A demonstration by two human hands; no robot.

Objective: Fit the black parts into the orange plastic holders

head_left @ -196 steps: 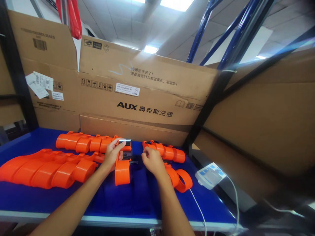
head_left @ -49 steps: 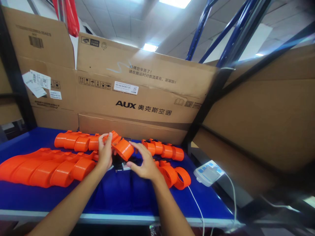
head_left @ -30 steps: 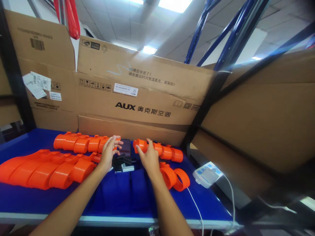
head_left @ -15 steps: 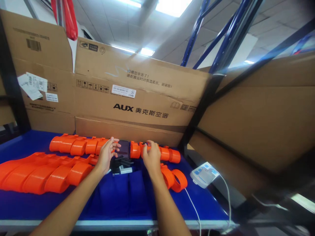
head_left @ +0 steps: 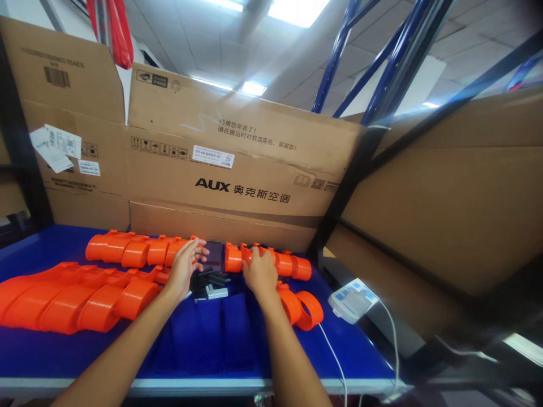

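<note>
My right hand [head_left: 260, 272] reaches into the back right row of orange plastic rings [head_left: 300, 268]. Its thumb and fingers close around one orange ring [head_left: 246, 255], partly covered by the hand. My left hand [head_left: 189, 264] hovers by the right end of the back left row of orange rings [head_left: 136, 254], fingers loosely spread with nothing in them. Between the hands lie small black pieces [head_left: 211, 277], a silver-grey block [head_left: 218, 293] and a dark, phone-like flat object [head_left: 215, 255]. Two larger orange rings [head_left: 311, 312] stand right of my right wrist.
A front left row of orange rings [head_left: 99, 309] lies on the blue tabletop [head_left: 339, 356]. Dark blue strips [head_left: 237, 333] spread between my forearms. A white device [head_left: 354, 299] with cables sits at the right edge. A cardboard panel [head_left: 169, 186] walls off the back.
My right hand has lowered slightly, and its thumb and fingers have closed around an orange ring in the back right row. The left hand stays where it was.
</note>
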